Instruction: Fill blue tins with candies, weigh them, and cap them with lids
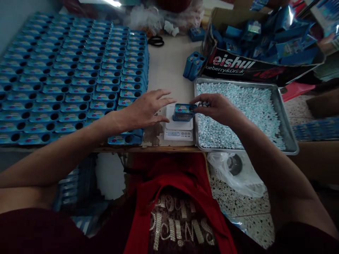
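Note:
A small blue box [183, 112] with a round dark hole in its top stands on a white digital scale [178, 135], whose display is lit. My right hand [215, 107] is at the box's right side, fingers curled round several small white candies [204, 104], close to the hole. Fingertips of that hand seem to touch the box's edge. Left of the scale, my left hand [148, 107] is held with its fingers apart, holding nothing. Beneath my right hand lies a metal tray [287, 135] spread with pale blue and white candies [238, 116].
Rows of similar blue boxes [79, 77] fill the table's left side. Black-handled scissors [156, 41] lie behind. At the back right stands a cardboard carton [238, 67] of blue boxes, with a few boxes [194, 65] beside it. A clear plastic bag [246, 180] sits below the table edge.

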### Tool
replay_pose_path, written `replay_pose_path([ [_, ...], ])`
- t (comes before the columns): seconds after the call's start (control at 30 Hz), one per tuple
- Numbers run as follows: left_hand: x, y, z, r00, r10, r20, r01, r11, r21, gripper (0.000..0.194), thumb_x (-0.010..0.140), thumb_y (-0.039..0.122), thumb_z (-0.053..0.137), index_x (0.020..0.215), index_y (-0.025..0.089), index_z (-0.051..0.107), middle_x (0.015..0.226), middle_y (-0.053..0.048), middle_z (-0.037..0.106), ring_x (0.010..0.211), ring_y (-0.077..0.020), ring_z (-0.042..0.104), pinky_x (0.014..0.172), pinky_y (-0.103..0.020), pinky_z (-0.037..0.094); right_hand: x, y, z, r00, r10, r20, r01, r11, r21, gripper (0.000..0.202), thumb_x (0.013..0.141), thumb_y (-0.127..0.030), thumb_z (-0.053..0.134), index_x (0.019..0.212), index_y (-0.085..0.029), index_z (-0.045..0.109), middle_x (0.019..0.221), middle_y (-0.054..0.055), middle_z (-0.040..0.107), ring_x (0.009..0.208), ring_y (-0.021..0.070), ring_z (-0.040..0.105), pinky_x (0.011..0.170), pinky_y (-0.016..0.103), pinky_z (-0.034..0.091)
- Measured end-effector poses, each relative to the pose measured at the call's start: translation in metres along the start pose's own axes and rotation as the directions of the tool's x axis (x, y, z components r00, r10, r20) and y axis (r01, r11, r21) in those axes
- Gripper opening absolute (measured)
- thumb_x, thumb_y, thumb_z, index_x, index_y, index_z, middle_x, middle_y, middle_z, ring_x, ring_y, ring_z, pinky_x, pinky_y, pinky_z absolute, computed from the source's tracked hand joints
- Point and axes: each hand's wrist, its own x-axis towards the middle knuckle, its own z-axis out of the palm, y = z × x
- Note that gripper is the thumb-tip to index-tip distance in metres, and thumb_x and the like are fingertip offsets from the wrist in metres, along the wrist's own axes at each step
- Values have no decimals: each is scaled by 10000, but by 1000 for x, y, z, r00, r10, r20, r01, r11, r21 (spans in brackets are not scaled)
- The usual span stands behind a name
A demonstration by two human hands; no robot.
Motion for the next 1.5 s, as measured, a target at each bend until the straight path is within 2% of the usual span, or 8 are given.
replay_pose_path([
  [0.17, 0, 2, -6, 1000, -25, -7, 25, 999, -31, 762, 1148, 726, 697, 1734, 241, 661, 1819, -206, 587, 1657, -440, 584, 1381, -632, 497, -4, 2, -3, 993, 119, 13, -118, 966, 229, 361, 887, -536, 1055, 967, -247, 854, 683, -21, 576, 646, 128, 460, 557, 286, 336],
  [0.27, 1, 2, -10, 999, -41, -1, 41, 998, -42, 766, 1147, 727, 696, 1736, 238, 658, 1796, -201, 609, 1640, -441, 600, 1376, -625, 499, -10, 20, -14, 968, 250, -34, -202, 849, 487, 480, 815, -579, 1105, 919, -243, 779, 718, -24, 607, 595, 89, 418, 484, 233, 299],
  [0.53, 11, -3, -12, 998, -61, 26, 63, 993, -104, 808, 1128, 753, 711, 1751, 243, 635, 1771, -200, 621, 1642, -454, 599, 1386, -613, 465, -32, 67, -32, 781, 624, -33, -431, 576, 695, 233, 880, -187, 996, 956, -201, 776, 789, 7, 686, 610, 74, 544, 501, 170, 453],
  [0.77, 19, 0, -22, 993, -77, 87, 87, 990, -114, 966, 1076, 912, 616, 1771, 240, 604, 1705, -165, 687, 1589, -446, 617, 1346, -608, 492, -28, 35, -22, 915, 401, -29, -305, 740, 599, 197, 927, -282, 972, 1012, -226, 803, 830, 28, 720, 642, 108, 585, 531, 233, 466],
  [1.0, 15, 6, -22, 990, -115, 87, 122, 988, -91, 973, 1100, 841, 581, 1751, 120, 623, 1689, -208, 702, 1546, -426, 654, 1358, -561, 493, -10, 9, 2, 975, 224, -12, -196, 878, 437, 378, 945, -510, 1021, 887, -240, 763, 746, 23, 675, 599, 118, 497, 517, 278, 354],
  [1.2, 10, -2, -19, 991, -109, 80, 118, 987, -108, 898, 1100, 827, 619, 1703, 163, 661, 1661, -185, 732, 1491, -424, 669, 1309, -543, 536, 5, -1, 9, 994, 97, -47, -90, 987, 134, 169, 909, -317, 1026, 926, -224, 886, 697, 13, 645, 652, 143, 521, 569, 307, 342],
  [1.37, 7, -8, -21, 990, -101, 95, 112, 986, -120, 974, 1094, 890, 573, 1721, 148, 646, 1668, -203, 719, 1490, -434, 669, 1316, -558, 528, 7, 1, 0, 985, 174, 9, -171, 955, 242, 242, 889, -316, 1053, 898, -221, 831, 718, 2, 620, 654, 135, 528, 580, 312, 364],
  [1.5, 5, -12, -24, 991, -112, 74, 120, 985, -121, 969, 1084, 932, 560, 1699, 194, 677, 1586, -191, 767, 1467, -438, 695, 1298, -568, 540, 3, 38, -24, 929, 368, -36, -291, 787, 543, 323, 916, -376, 1028, 926, -255, 729, 810, -5, 636, 656, 119, 523, 567, 288, 409],
])
